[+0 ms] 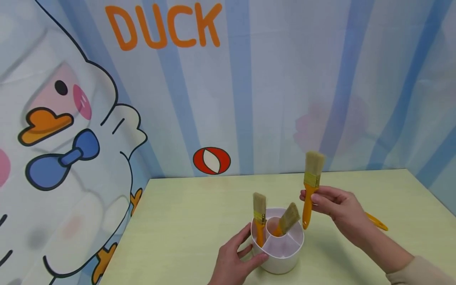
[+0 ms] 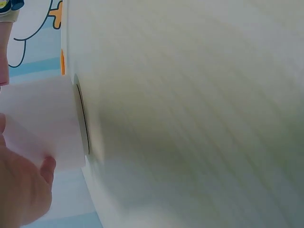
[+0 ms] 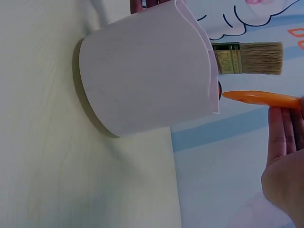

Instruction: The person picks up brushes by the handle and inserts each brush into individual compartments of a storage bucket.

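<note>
A white round divided organizer [image 1: 279,264] stands on the table, and my left hand [image 1: 235,257] grips its left side with the thumb at the front. One paintbrush [image 1: 259,208] stands bristles-up in the left compartment. Another paintbrush [image 1: 290,217] leans to the right out of the round middle cup. My right hand [image 1: 340,209] pinches a third paintbrush [image 1: 313,174] by its orange handle, bristles up, right of the organizer and above the table. In the right wrist view, the tip of that orange handle [image 3: 256,98] is beside the organizer's rim, apart from it.
An orange handle [image 1: 377,222] lies on the pale yellow table [image 1: 192,221], partly hidden behind my right wrist. A printed duck backdrop [image 1: 278,79] rises behind the table and along its left side.
</note>
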`<state>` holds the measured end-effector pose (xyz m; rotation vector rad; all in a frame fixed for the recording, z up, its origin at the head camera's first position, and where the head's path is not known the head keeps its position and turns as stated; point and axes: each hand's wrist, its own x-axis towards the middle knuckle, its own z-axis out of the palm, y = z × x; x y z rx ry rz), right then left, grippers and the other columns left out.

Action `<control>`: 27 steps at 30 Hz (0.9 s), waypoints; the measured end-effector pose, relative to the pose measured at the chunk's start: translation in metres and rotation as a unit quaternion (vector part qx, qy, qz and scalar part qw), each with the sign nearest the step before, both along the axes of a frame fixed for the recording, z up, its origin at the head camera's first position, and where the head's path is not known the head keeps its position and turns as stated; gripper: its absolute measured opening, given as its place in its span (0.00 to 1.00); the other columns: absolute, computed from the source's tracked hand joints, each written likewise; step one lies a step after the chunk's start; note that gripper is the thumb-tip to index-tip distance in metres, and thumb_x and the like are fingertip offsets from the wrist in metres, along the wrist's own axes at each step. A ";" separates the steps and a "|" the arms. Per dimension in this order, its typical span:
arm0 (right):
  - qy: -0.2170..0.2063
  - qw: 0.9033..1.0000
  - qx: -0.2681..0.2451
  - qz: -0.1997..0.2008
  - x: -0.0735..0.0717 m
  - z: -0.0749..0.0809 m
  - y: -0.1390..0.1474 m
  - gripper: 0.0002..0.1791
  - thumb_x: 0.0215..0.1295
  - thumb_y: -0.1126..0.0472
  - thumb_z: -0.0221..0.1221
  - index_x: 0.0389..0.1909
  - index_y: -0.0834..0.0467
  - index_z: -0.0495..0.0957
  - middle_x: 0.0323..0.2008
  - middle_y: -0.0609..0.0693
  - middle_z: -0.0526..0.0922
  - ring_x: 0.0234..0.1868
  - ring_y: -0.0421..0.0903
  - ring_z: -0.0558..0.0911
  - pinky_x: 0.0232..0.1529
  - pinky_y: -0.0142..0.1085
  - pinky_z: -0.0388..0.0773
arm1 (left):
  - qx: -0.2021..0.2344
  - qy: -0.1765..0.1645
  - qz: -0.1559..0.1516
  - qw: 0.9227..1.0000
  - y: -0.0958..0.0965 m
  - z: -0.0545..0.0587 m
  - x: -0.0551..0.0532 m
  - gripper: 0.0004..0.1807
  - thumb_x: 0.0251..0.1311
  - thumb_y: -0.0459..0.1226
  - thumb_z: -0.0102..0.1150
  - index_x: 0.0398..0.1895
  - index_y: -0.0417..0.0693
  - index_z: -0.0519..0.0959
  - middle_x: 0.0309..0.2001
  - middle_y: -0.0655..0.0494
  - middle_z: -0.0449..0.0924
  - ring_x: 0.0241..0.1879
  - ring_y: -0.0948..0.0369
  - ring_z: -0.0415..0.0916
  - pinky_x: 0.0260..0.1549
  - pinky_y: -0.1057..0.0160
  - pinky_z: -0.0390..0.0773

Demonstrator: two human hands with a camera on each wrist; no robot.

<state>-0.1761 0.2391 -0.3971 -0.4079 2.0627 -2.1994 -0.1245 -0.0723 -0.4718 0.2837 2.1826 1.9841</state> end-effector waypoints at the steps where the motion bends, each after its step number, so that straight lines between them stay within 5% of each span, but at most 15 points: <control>1: 0.002 1.000 0.001 -0.001 0.000 -0.002 -0.002 0.14 0.82 0.65 0.57 0.61 0.59 0.85 0.53 0.45 0.91 0.57 0.42 0.89 0.56 0.33 0.86 | 0.001 -0.003 0.002 1.000 0.000 0.000 0.000 0.48 0.59 0.47 0.81 0.80 0.47 0.69 0.78 0.46 0.68 0.78 0.44 0.64 0.59 0.61 0.84; 7: 0.008 1.000 0.000 -0.013 0.005 -0.014 -0.008 0.14 0.80 0.66 0.59 0.60 0.65 0.85 0.52 0.45 0.91 0.56 0.42 0.89 0.56 0.36 0.87 | 0.008 0.001 0.016 1.000 0.002 0.000 0.004 0.46 0.60 0.47 0.80 0.79 0.45 0.70 0.78 0.44 0.69 0.77 0.43 0.65 0.58 0.61 0.84; 17: -0.044 0.996 0.052 -0.063 0.013 -0.026 -0.016 0.21 0.79 0.62 0.62 0.64 0.70 0.80 0.48 0.42 0.92 0.49 0.42 0.91 0.53 0.38 0.89 | 0.010 0.016 0.031 0.999 0.004 -0.001 0.007 0.45 0.61 0.45 0.80 0.79 0.42 0.70 0.77 0.42 0.70 0.77 0.42 0.66 0.57 0.61 0.85; 27: -0.037 0.995 0.081 -0.050 0.017 -0.031 -0.018 0.24 0.78 0.62 0.63 0.66 0.74 0.77 0.49 0.48 0.92 0.46 0.44 0.92 0.52 0.43 0.90 | 0.007 0.014 0.039 0.999 0.006 0.000 0.009 0.46 0.60 0.44 0.80 0.78 0.41 0.70 0.77 0.41 0.70 0.76 0.41 0.66 0.57 0.60 0.85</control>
